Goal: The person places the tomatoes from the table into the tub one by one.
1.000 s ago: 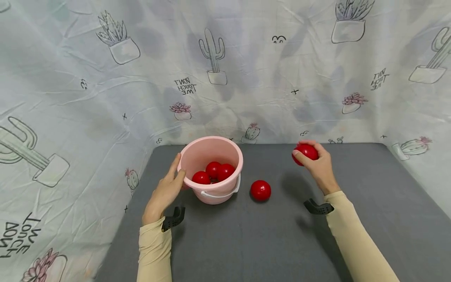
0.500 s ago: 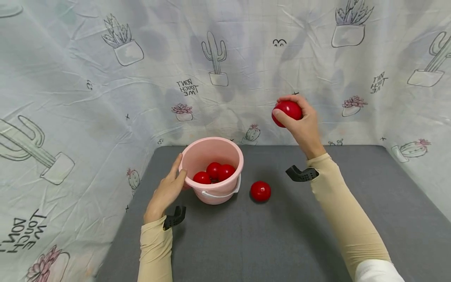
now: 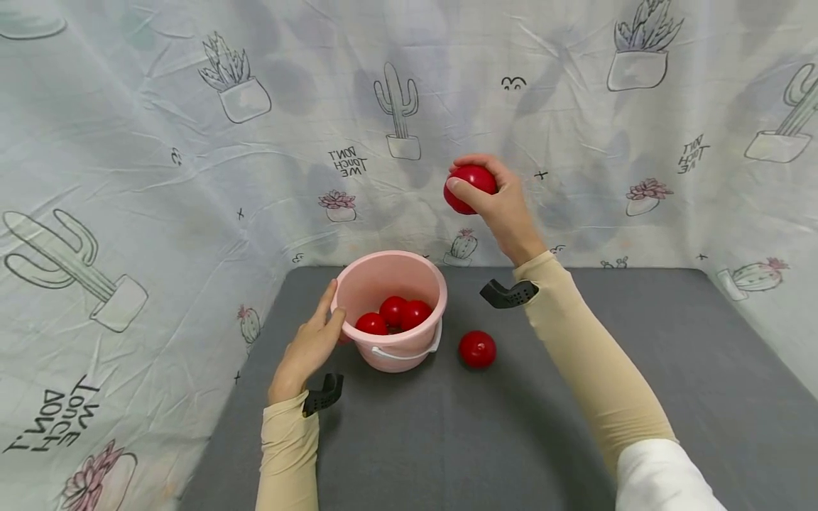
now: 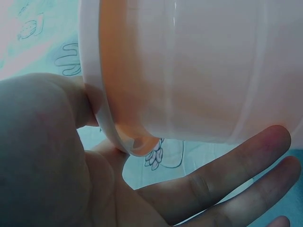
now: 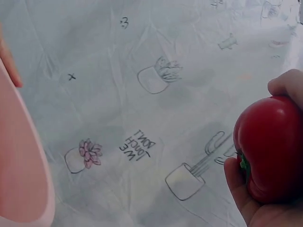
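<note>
A pink bucket (image 3: 367,280) stands tilted slightly forward at the back of the table, several red tomatoes (image 3: 393,310) lying inside. My left hand (image 3: 309,349) holds its left side, thumb at the rim. In the left wrist view, fingers (image 4: 236,165) stretch along the bucket's outer wall. Up above the table's back edge, right of the bucket, my right hand (image 3: 505,209) grips another red tomato (image 3: 469,186) between thumb and fingers. A small green stem shows on that tomato (image 5: 272,146) in the right wrist view. One loose tomato (image 3: 477,349) rests on the table right of the bucket.
The grey table (image 3: 396,440) ends at a cloth backdrop (image 3: 281,170) printed with cacti. A white handle (image 3: 409,353) hangs down the bucket's front. Black wrist mounts (image 3: 508,293) sit on both forearms.
My right hand has lifted the tomato from low over the table's right side and carried it up and leftward. The left hand stays at the bucket.
</note>
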### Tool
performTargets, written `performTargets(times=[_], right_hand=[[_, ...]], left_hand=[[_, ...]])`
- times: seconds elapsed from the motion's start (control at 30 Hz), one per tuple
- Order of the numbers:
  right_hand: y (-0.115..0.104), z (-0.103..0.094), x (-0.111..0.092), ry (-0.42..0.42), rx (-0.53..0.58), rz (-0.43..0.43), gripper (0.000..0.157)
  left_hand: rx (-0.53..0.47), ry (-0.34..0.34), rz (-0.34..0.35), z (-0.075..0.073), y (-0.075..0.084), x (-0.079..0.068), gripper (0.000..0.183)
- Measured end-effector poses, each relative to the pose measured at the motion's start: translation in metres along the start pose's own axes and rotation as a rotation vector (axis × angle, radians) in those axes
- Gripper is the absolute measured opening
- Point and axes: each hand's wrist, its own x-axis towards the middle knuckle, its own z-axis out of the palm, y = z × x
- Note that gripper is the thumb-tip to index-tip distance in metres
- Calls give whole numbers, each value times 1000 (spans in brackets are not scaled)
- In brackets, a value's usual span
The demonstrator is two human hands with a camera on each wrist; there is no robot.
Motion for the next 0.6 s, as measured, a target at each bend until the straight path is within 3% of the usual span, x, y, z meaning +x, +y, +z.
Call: performTargets(times=[0.6], right_hand=[[25,27,2,-101,-113,98,38]], left_hand=[[-1,-4,-4,0,-4,3,60]])
